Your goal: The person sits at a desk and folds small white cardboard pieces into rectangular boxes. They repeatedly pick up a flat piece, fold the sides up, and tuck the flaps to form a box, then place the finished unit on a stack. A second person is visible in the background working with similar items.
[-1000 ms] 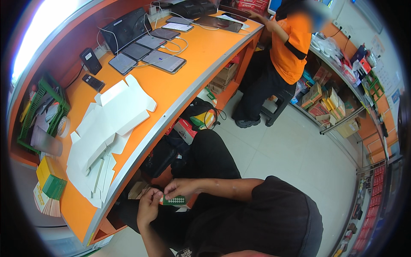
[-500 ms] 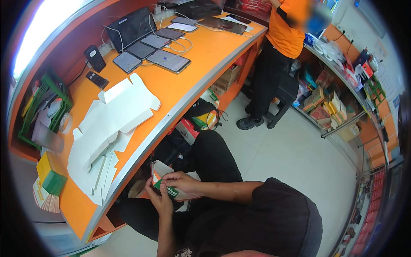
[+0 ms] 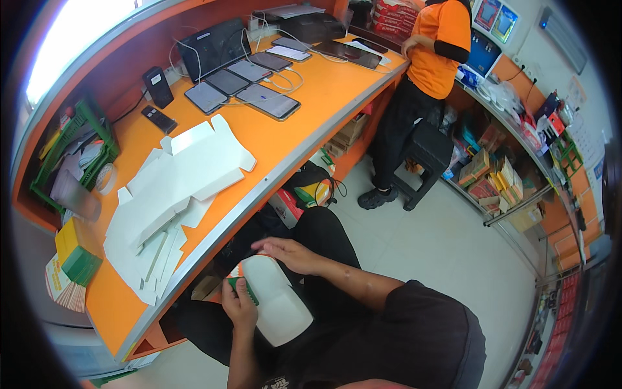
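Observation:
A paper food box [image 3: 275,295], white inside with orange and green printed sides, lies over my lap with its white face up. My left hand [image 3: 240,310] grips its left side, thumb over the green edge. At the box's far end is my right hand [image 3: 290,254], its fingers stretched out flat and close together along that edge; whether the fingertips press on it is hard to tell. On the orange desk, a stack of flat white box blanks [image 3: 184,172] lies beyond my hands, their folds and tabs overlapping.
Several phones [image 3: 269,100] with white cables lie on the desk [image 3: 324,91]. Left are a green basket [image 3: 81,152], a clear cup [image 3: 76,198] and a yellow-green carton stack [image 3: 78,249]. A person in an orange shirt [image 3: 442,31] stands near a black stool [image 3: 424,155].
The box has turned and opened out, so its white face now shows. My right hand has moved from the green flap to the far end, and its fingers have straightened.

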Action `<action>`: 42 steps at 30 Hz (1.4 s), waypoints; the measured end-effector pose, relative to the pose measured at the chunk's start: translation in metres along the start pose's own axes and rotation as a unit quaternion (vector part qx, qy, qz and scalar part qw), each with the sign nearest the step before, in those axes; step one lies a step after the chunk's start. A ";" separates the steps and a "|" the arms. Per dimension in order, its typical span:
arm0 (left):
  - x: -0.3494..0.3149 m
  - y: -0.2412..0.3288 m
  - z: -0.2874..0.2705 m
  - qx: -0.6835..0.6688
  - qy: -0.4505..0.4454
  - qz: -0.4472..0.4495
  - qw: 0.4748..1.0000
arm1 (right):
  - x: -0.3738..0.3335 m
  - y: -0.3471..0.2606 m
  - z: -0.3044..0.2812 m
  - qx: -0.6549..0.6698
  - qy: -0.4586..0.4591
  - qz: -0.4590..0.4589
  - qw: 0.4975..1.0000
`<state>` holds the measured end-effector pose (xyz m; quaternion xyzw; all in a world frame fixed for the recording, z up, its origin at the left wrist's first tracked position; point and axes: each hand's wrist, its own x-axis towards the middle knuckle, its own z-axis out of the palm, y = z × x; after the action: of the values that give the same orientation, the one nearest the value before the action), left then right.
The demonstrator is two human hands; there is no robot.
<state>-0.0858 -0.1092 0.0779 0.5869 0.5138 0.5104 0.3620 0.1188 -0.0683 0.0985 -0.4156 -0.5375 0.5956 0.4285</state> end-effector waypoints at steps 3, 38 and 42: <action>-0.002 0.002 0.003 -0.012 0.012 0.004 1.000 | -0.002 0.001 0.014 0.019 0.008 0.003 1.000; 0.002 0.080 -0.061 -0.064 -0.095 0.137 0.984 | -0.020 -0.069 0.081 -0.187 0.191 -0.378 0.886; -0.012 0.094 -0.069 -0.087 -0.046 0.111 0.989 | -0.019 -0.090 0.077 -0.045 0.029 -0.250 0.967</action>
<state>-0.1305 -0.1473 0.1792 0.6294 0.3818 0.5626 0.3762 0.0567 -0.1035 0.1947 -0.3044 -0.6378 0.4323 0.5600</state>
